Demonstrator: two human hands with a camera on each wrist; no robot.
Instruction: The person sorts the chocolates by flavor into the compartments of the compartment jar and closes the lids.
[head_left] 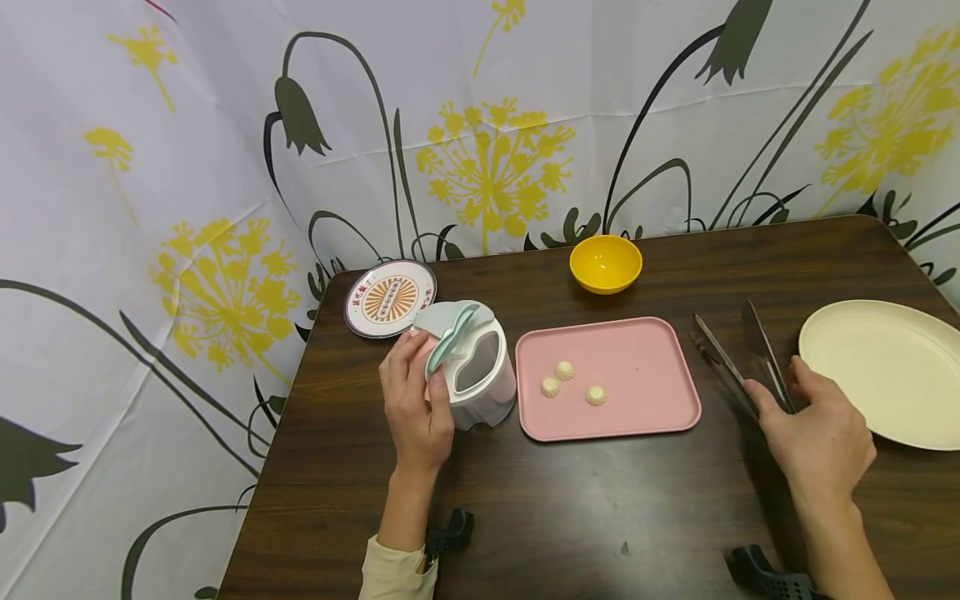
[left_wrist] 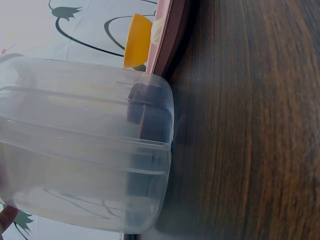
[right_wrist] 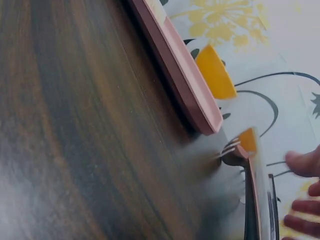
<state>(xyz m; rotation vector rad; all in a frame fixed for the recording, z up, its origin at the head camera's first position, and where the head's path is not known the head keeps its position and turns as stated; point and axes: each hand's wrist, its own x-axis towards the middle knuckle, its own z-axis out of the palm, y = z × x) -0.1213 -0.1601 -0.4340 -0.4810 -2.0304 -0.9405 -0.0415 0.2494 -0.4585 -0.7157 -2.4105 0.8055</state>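
My left hand (head_left: 416, 408) holds a translucent, white-topped container (head_left: 486, 396), with the fingers around its left side and the thumb by a raised mint-green lid flap (head_left: 450, 337). The flap tilts up beside a wavy opening in the top. In the left wrist view the container (left_wrist: 80, 145) stands low over the table. At the right, my right hand (head_left: 821, 433) is over a fork (right_wrist: 236, 156) and a knife (head_left: 763, 354), thumb on one side and fingers on the other. The right wrist view shows those fingers spread and apart from the cutlery.
A pink tray (head_left: 645, 375) with three small cream-coloured pieces (head_left: 564, 371) lies between the hands. Behind it is a yellow bowl (head_left: 606, 265). A patterned round plate (head_left: 367, 304) is at back left, a cream oval plate (head_left: 892, 367) at right. A printed cloth (head_left: 525, 75) hangs behind the table.
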